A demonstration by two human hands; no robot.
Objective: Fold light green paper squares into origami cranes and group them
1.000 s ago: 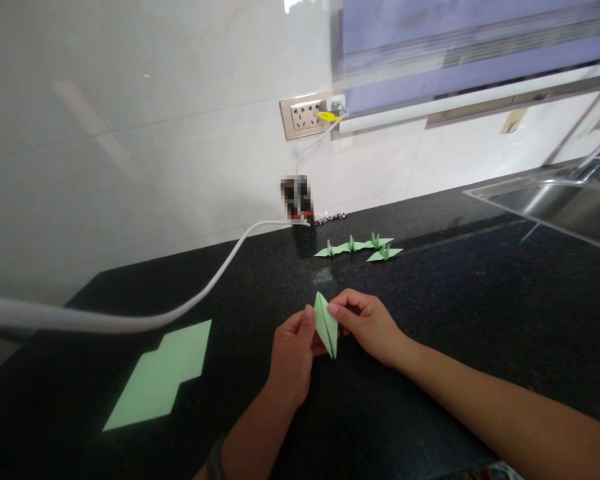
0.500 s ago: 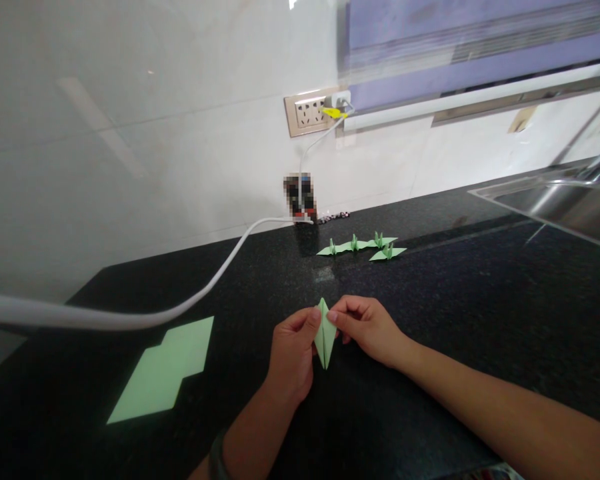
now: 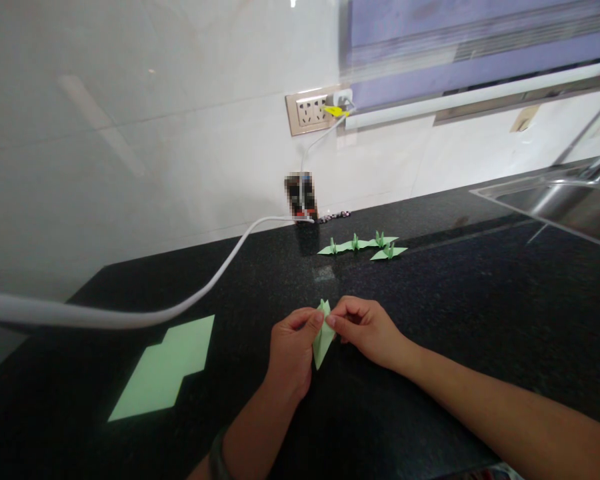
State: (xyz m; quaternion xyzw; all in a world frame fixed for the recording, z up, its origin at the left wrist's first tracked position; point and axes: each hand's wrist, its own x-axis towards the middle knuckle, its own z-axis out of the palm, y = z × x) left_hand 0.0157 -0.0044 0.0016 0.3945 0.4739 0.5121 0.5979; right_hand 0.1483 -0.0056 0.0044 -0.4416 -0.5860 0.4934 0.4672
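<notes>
A folded piece of light green origami paper [image 3: 323,345] is held upright between my two hands, a little above the dark countertop. My left hand [image 3: 293,353] pinches its left side, thumb in front. From the right, my right hand [image 3: 367,330] pinches the paper near its top between thumb and finger. The upper tip shows separate points, and the lower end narrows to one tip. Fingers behind the paper are partly hidden. Beyond my hands, several green paper cranes [image 3: 356,245] stand with wings spread.
Flat green paper sheets [image 3: 167,370] lie overlapping at the left on the black countertop [image 3: 460,307]. A white cable [image 3: 220,275] runs across the left side to a blurred-out device [image 3: 301,195] against the wall. A steel sink [image 3: 570,203] lies at the right, a wall socket [image 3: 310,112] behind.
The folded paper has turned and its top points have parted. Its lower tip has swung slightly left. Both hands keep their pinch in nearly the same place.
</notes>
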